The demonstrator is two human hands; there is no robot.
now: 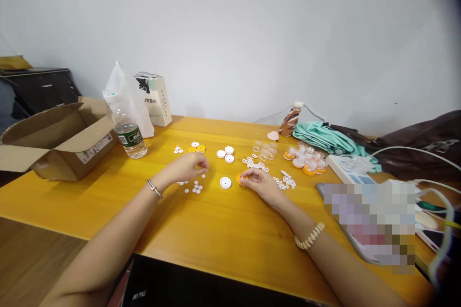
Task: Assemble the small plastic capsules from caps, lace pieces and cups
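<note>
My right hand [261, 183] has its thumb and fingers closed on an orange round part [238, 179] at the table's middle. A white round part [225, 183] with a rim lies just left of it. Over small white discs [196, 187] hovers my left hand [189, 169], its fingers curled together; what they hold, if anything, is hidden. Beyond that hand sit orange round parts [200, 148], and further right three white round parts [229, 158] stand in a cluster. White openwork pieces [286, 181] lie to the right of my right hand.
Clear rings [268, 148] and a heap of clear-and-orange assembled pieces [306, 158] are at the right. An open cardboard box [72, 148] and a water bottle [130, 136] occupy the left. A brown drink bottle [291, 120], teal cloth [324, 136] and a tablet-like device [347, 230] border the right.
</note>
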